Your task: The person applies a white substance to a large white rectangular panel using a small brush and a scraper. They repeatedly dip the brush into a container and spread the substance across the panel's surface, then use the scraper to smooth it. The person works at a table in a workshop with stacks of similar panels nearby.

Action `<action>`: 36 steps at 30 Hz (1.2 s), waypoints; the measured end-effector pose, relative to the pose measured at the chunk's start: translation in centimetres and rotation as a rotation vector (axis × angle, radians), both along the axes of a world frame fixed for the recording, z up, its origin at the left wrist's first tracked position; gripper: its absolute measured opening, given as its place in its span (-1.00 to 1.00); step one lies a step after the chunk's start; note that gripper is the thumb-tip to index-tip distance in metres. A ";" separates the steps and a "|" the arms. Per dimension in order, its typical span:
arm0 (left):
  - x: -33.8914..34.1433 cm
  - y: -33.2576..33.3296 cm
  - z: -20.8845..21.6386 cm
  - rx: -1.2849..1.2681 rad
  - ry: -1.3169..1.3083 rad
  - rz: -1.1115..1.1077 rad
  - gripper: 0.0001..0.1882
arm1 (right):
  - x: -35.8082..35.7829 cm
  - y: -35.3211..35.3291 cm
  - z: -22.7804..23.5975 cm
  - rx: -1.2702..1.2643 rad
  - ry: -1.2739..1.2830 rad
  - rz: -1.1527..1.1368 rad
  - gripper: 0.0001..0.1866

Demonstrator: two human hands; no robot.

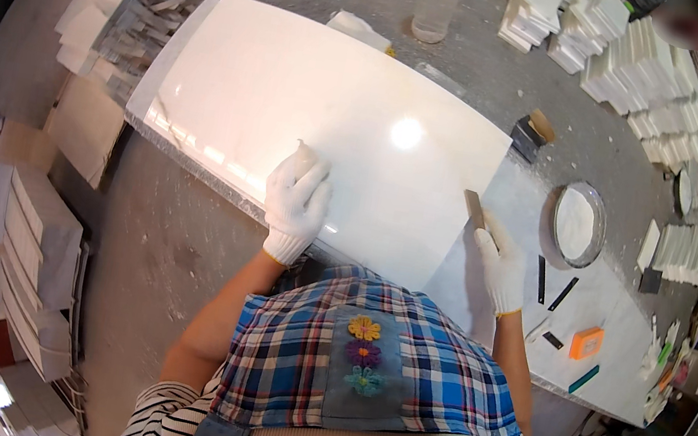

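Head view: gloved left hand (296,200) lies flat, fingers spread, on the white slab (329,113) at frame centre; right hand (500,264) grips a small tan block (473,208) at its edge, seemingly rubbing; steady pressure comes next.

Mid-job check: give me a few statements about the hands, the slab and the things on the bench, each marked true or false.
1. The left hand lies flat on the white slab. True.
2. The right hand holds an orange block. False: it holds a small tan block; the orange block lies on the bench.
3. Both hands are bare. False: both wear white gloves.
4. A round metal dish sits right of the slab. True.
5. A clear plastic bottle stands beyond the slab. True.
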State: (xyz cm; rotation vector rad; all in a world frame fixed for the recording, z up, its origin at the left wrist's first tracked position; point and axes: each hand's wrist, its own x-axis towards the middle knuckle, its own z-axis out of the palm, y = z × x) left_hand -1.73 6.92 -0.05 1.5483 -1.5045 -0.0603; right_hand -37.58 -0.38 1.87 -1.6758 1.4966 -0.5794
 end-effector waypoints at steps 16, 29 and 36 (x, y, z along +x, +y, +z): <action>-1.0 -0.4 0.4 0.017 0.025 -0.072 -0.75 | 0.5 1.3 -0.2 -0.071 0.113 0.038 -0.54; -0.2 -0.1 -0.9 0.031 -0.115 -0.062 -0.67 | 1.2 -0.3 -0.3 -0.210 0.141 0.048 -0.57; -0.6 -0.3 -0.4 0.019 -0.108 -0.084 -0.68 | 1.6 -0.9 0.3 -0.226 0.329 0.158 -0.59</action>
